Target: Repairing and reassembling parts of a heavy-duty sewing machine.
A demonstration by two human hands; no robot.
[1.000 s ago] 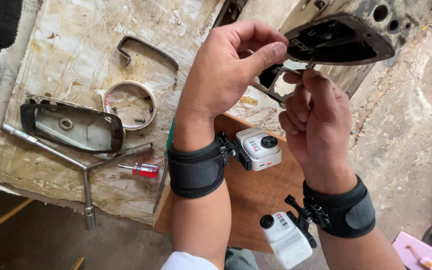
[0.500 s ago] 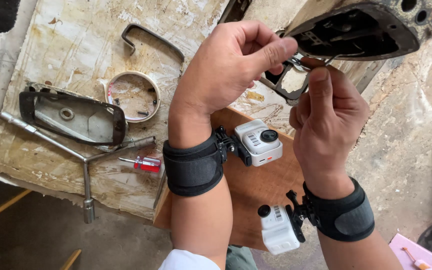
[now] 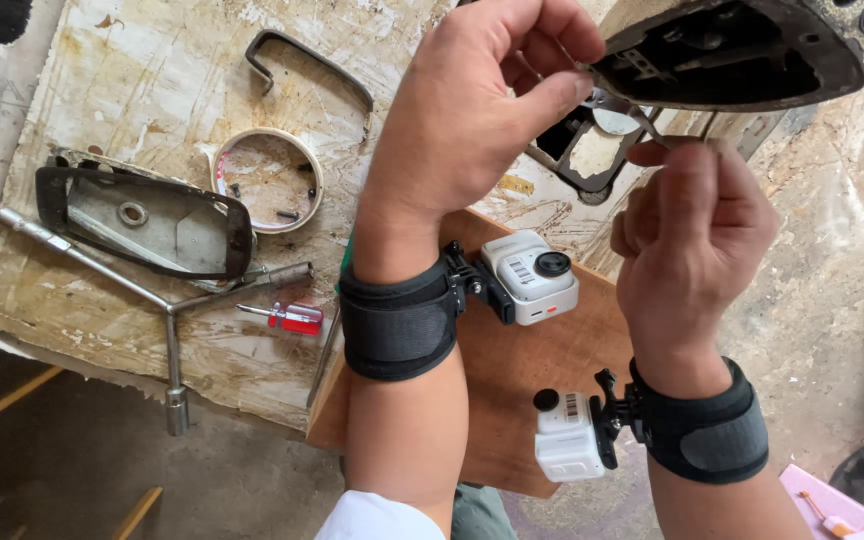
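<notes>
My left hand (image 3: 482, 110) pinches the near edge of a dark, grimy metal housing (image 3: 742, 50) that is held up at the top right, its hollow underside facing me. Just below it, my right hand (image 3: 692, 230) grips a thin metal tool (image 3: 652, 125) whose tip reaches the housing's rim beside my left thumb. A black gasket-like frame (image 3: 577, 165) lies on the board under both hands. Each wrist carries a black strap with a small white camera.
On the worn board table (image 3: 102, 90) lie a dark oval cover (image 3: 142, 220), a white ring (image 3: 267, 180) holding small screws, a Y-shaped socket wrench (image 3: 167, 300), a red-handled screwdriver (image 3: 292, 318) and a bent metal bracket (image 3: 307, 60). A brown wooden board (image 3: 542, 370) sits under my wrists.
Both hands and the housing have shifted to the right in the view. My right hand has slid along the housing's rim with the thin tool. The items on the table have not moved.
</notes>
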